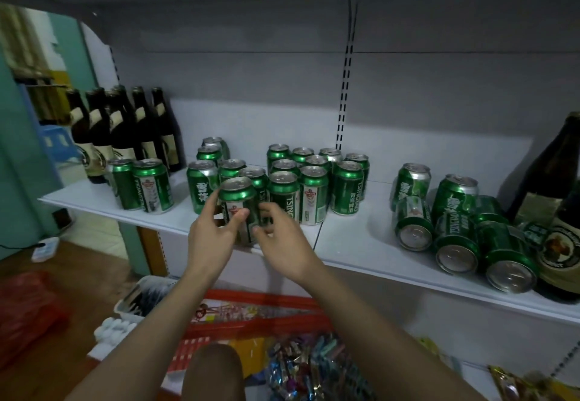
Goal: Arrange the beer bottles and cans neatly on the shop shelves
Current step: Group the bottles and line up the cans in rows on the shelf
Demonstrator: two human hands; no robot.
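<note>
Cans (pixel 314 177) mostly upright in clusters; left hand (pixel 209 237) grips front can (pixel 238 204), right hand (pixel 284 243) pinches it; toppled cans (pixel 455 237) and loose bottles (pixel 555 199) on right remain.

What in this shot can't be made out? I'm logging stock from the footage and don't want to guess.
Head view only:
- Bottles at right: cut off by the frame edge, so their count is unknown.
- Lying cans at right: overlapping, those behind are hidden.
- Held can: label partly covered by the left hand and right hand.
- Dark bottles at left: labels too dim to read.
- Lower shelf goods: blurred.
</note>
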